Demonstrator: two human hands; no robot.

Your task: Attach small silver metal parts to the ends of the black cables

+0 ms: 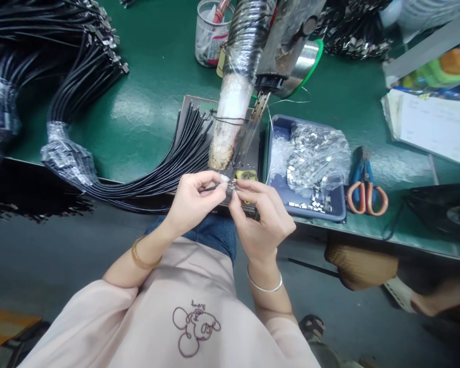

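My left hand (197,199) pinches the end of a black cable (210,189) between thumb and fingers. Close against it, my right hand (261,208) is closed at the fingertips on a tiny metal piece, too small to make out fully. Both hands meet at the table's front edge, just below the tip of a soldering iron (253,120) fixed pointing downward. Beside the iron hangs a plastic-wrapped suction hose (233,97). Left of the hose, a fan of black cables (186,148) lies over a dark board (255,153). A yellow sponge (246,175) shows behind my right fingers.
To the right stands a blue tray (278,122) with a plastic bag of small metal connectors (316,153). Next to it lie cutters (365,186) with orange-and-blue handles. A solder spool (308,64), a clear cup (210,43), papers (433,125) and bundled cables (71,148) sit around the green table.
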